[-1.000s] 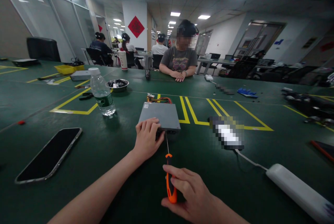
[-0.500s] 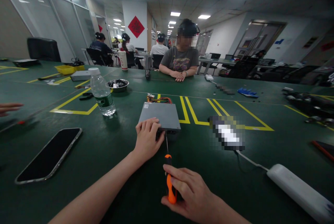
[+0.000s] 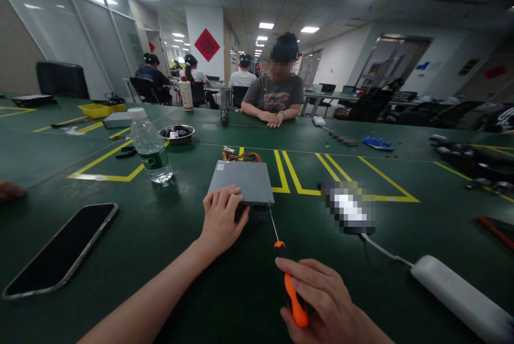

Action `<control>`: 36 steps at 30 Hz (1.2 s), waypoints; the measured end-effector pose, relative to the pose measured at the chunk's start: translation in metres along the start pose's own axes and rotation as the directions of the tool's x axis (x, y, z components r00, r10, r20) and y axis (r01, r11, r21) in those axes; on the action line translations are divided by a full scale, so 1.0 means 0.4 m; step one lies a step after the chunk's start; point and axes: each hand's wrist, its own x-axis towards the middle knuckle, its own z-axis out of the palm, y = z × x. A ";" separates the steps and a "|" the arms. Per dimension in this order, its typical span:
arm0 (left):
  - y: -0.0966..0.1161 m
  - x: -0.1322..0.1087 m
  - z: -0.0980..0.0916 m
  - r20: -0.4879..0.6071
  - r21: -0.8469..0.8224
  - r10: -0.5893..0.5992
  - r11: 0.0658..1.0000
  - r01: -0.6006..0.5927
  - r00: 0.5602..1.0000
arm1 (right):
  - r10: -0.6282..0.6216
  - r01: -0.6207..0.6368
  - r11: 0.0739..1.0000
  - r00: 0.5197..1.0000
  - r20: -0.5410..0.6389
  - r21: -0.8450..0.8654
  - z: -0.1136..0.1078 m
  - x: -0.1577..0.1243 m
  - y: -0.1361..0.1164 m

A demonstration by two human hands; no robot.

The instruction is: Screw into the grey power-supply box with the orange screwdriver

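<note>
A grey computer power supply [image 3: 246, 177] lies flat on the green table, its coloured cables bunched at the far side. My left hand [image 3: 222, 218] grips its near left corner, fingers over the top and thumb against the near face. In my right hand [image 3: 321, 293] is an orange and black screwdriver [image 3: 295, 301], held by its handle. Its shaft points up and away, with the tip at the near right corner of the power supply. Whether the tip sits in a screw is too small to tell.
To the left are a water bottle [image 3: 151, 154], a phone [image 3: 60, 250] and a metal bowl [image 3: 189, 134]. A lit, blurred device [image 3: 349, 210] and a white power strip [image 3: 458, 296] lie right. Across the table sits a person [image 3: 277, 92]; another person's hand [image 3: 11, 190] shows at far left.
The screwdriver and my right hand have shifted right, the tip going from the middle of the near face to its right corner. My left hand stays on the power supply.
</note>
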 end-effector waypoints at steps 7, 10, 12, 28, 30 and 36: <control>0.001 0.001 -0.003 0.009 0.011 0.007 1.000 -0.007 1.000 | -0.020 0.020 0.999 1.000 0.015 -0.030 0.008 0.001 -0.001; 0.000 0.002 -0.003 0.010 0.016 0.006 1.000 -0.006 1.000 | -0.008 0.008 0.999 1.000 0.016 -0.032 0.007 0.000 -0.003; 0.000 0.003 -0.004 0.012 0.017 0.005 1.000 -0.005 1.000 | -0.008 0.008 1.000 1.000 0.007 -0.027 0.007 0.001 -0.004; -0.003 0.001 -0.004 -0.006 0.025 0.039 0.999 -0.038 0.999 | -0.051 0.052 0.999 0.988 0.144 -0.003 0.031 0.003 -0.020; -0.004 0.001 -0.005 -0.012 0.029 0.042 0.999 -0.042 0.999 | -0.012 0.011 1.000 0.994 0.111 0.012 0.039 -0.002 -0.024; -0.006 0.003 -0.005 -0.004 0.039 0.048 0.998 -0.048 0.999 | 0.014 -0.028 0.998 0.966 0.257 0.052 0.030 0.014 -0.031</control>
